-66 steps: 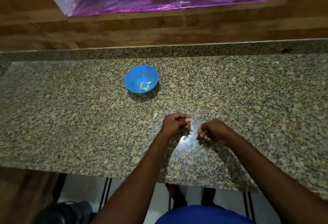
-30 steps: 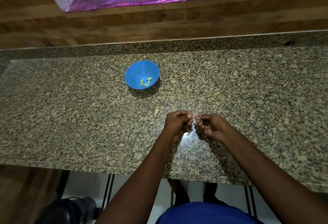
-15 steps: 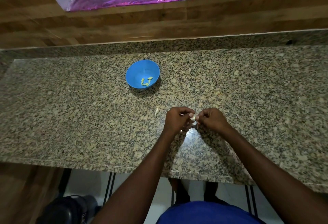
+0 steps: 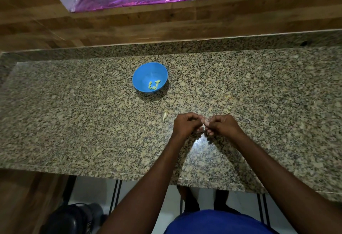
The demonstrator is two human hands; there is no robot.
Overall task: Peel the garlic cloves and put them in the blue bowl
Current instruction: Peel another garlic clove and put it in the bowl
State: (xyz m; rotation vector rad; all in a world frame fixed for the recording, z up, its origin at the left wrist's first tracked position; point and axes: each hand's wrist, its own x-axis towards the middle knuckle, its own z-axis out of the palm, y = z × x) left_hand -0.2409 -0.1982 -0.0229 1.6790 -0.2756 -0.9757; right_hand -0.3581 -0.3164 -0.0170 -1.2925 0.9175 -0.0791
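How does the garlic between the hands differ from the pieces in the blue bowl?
The garlic clove is pinched between the left hand and right hand, mostly hidden; the peeled cloves lie loose and exposed in the blue bowl. One piece versus several. Both look pale.

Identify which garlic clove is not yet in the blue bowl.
The garlic clove pinched between the left hand and right hand above the counter; the other peeled cloves already lie inside the blue bowl.
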